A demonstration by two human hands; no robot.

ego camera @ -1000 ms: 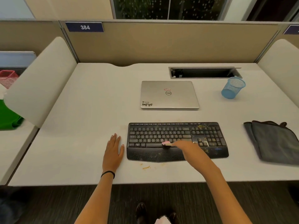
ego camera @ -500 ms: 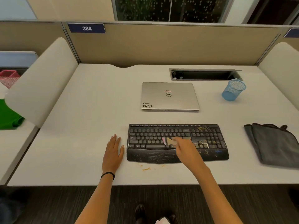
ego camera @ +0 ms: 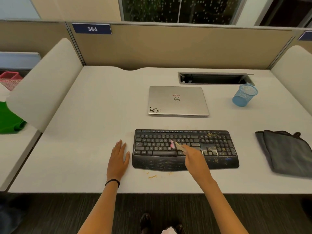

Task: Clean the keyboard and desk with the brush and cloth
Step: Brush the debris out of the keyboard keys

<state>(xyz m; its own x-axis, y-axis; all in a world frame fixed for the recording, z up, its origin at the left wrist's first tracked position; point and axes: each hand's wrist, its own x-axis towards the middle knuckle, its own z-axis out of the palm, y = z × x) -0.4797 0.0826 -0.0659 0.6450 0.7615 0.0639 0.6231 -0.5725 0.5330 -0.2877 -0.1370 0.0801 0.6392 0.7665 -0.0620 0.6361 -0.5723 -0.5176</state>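
Right hand (ego camera: 194, 157) grips brush (ego camera: 175, 145) on keyboard (ego camera: 185, 149); left hand (ego camera: 118, 159) lies flat, fingers together, on worktop (ego camera: 84, 132).

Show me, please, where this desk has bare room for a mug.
Widest bare patch: left of the laptop, beyond the left hand. A strip runs between laptop and keyboard. Tighter on the right, with cup and cloth; crumbs near the front edge.

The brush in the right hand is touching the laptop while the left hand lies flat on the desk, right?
No. The head view shows the brush in the right hand on the keyboard, not the laptop. The left hand does lie flat on the desk.
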